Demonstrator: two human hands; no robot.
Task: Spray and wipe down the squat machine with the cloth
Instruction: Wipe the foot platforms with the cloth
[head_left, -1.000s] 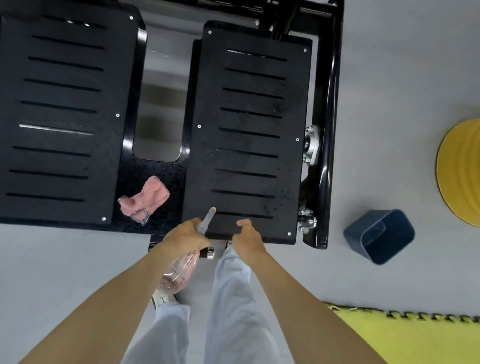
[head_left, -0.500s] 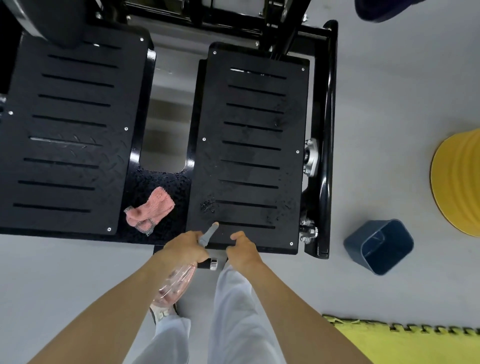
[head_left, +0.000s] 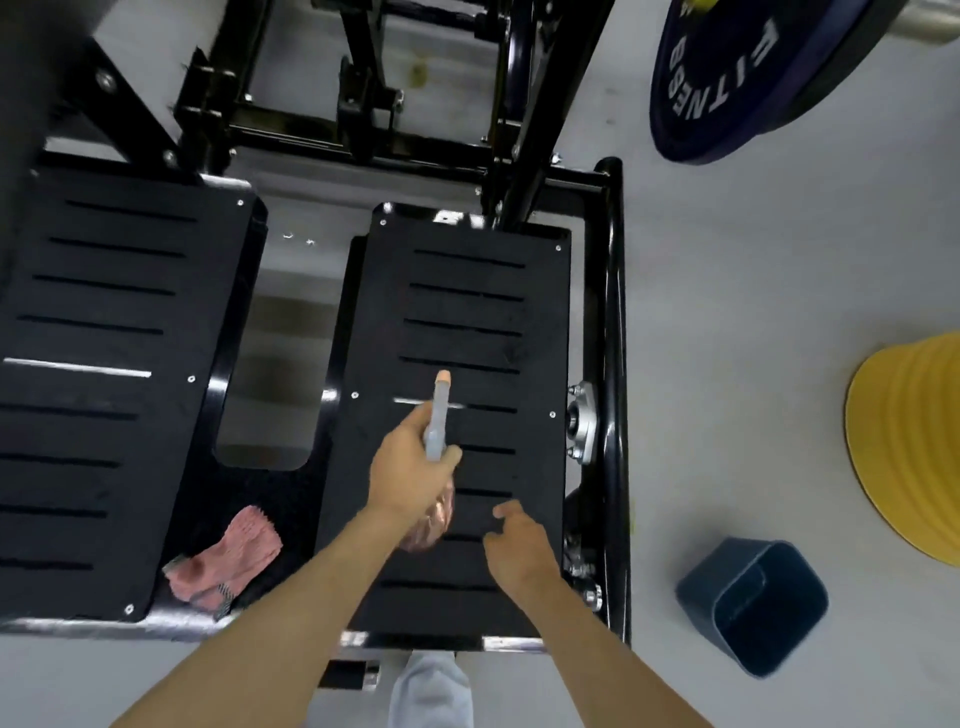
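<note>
Left hand (head_left: 410, 470) clenched, right hand (head_left: 519, 545) apparently relaxed, fingers (head_left: 503, 512) curled

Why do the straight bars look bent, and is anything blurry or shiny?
Head view: the wide-angle lens bows the machine's right frame rail; slight blur softens the left hand and spray bottle; glare leaves a white streak on the left footplate.

**Bottle (head_left: 438, 415) over the right plate (head_left: 467, 312)**

The left hand (head_left: 410, 467) grips the bottle, its nozzle pointing far, above the middle of the right plate of the black squat machine (head_left: 613, 312). The right hand (head_left: 519, 540) is just right of it and nearer, fingers loosely curled, holding nothing. A pink cloth (head_left: 228, 561) lies crumpled at the near edge, between the right plate and the left plate (head_left: 114, 364). On the grey floor (head_left: 753, 312) to the right stand a blue bin (head_left: 753, 603) and a yellow stack (head_left: 914, 441). A blue weight disc (head_left: 727, 78) shows at far right.
</note>
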